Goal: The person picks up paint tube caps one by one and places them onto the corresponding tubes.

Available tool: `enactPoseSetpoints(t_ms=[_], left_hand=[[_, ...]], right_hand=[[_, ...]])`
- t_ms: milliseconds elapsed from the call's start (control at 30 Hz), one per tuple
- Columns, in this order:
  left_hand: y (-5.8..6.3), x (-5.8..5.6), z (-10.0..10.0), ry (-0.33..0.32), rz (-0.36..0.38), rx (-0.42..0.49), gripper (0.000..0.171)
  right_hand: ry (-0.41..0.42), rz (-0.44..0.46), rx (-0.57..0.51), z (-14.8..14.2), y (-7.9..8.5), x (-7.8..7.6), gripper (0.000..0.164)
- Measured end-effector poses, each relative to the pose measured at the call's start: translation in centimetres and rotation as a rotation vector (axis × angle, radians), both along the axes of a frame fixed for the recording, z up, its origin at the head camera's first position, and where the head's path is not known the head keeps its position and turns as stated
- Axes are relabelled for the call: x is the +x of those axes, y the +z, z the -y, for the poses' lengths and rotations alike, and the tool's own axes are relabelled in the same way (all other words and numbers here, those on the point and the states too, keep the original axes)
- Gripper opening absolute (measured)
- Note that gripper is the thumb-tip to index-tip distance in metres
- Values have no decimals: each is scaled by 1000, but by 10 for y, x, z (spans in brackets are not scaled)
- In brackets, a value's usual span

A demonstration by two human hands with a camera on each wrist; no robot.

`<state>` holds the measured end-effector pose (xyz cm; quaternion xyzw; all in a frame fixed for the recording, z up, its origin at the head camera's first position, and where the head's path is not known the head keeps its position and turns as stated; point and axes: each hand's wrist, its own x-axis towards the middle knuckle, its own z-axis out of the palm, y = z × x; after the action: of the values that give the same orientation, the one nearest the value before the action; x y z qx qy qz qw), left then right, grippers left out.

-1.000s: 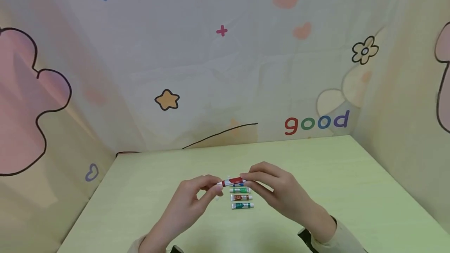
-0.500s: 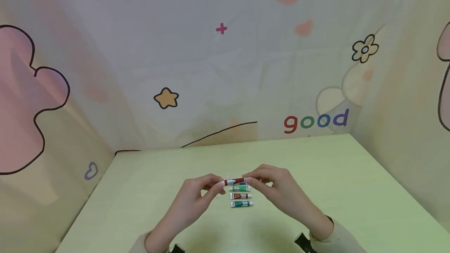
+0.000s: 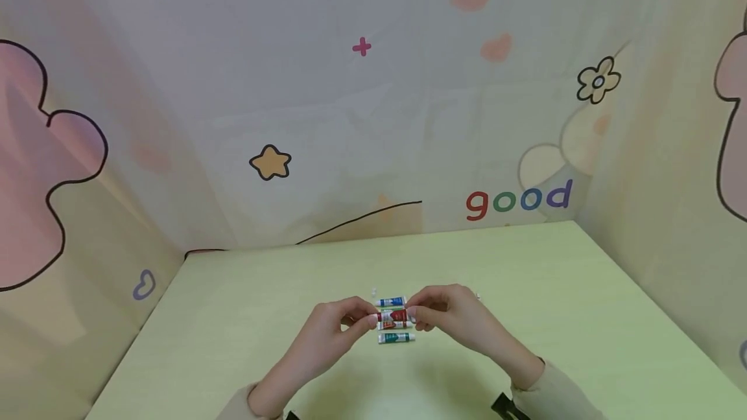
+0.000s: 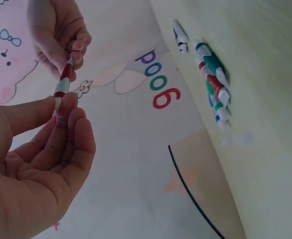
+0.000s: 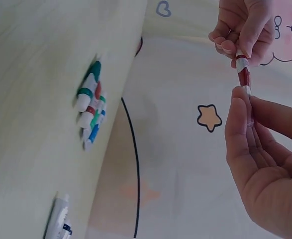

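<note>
A red-and-silver paint tube (image 3: 392,316) is held level above the table between both hands. My left hand (image 3: 332,330) pinches its white cap end between thumb and index finger, as the left wrist view also shows. At the flat end, the thumb and fingers of my right hand (image 3: 461,313) grip the tube. Beneath it lies a row of paint tubes: a blue tube (image 3: 391,302), a brownish-red tube (image 3: 386,326) partly covered by the held one, and a dark green tube (image 3: 397,338). A lighter green tube (image 5: 102,102) is almost hidden in the head view.
White tubes with dark bands (image 5: 59,219) lie apart from the row, mostly behind my right hand in the head view. Small pale objects (image 3: 374,291) sit beyond the blue tube. Patterned cloth walls (image 3: 327,115) enclose the light green table (image 3: 245,316).
Both hands have come slightly lower and nearer with the red tube. It now covers part of the brownish-red tube, while the blue one shows more. Its label faces the head camera more fully.
</note>
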<state>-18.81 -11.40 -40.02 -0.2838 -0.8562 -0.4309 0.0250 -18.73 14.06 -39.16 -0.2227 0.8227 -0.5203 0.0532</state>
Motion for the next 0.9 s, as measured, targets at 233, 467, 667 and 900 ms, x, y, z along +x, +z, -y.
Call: enactPoseSetpoints(t_ms=[233, 467, 667, 900], left_hand=[[-19, -9, -6, -86, 80, -94, 8], [-32, -19, -12, -111, 113, -182, 5], [-41, -24, -15, -134, 135, -240, 7], [-44, -28, -21, -126, 149, -292, 8]], right_hand=[[79, 41, 102, -7, -14, -9, 10], [122, 83, 151, -7, -25, -18, 6], [155, 132, 225, -3, -36, -25, 7], [173, 145, 279, -3, -43, -30, 10]])
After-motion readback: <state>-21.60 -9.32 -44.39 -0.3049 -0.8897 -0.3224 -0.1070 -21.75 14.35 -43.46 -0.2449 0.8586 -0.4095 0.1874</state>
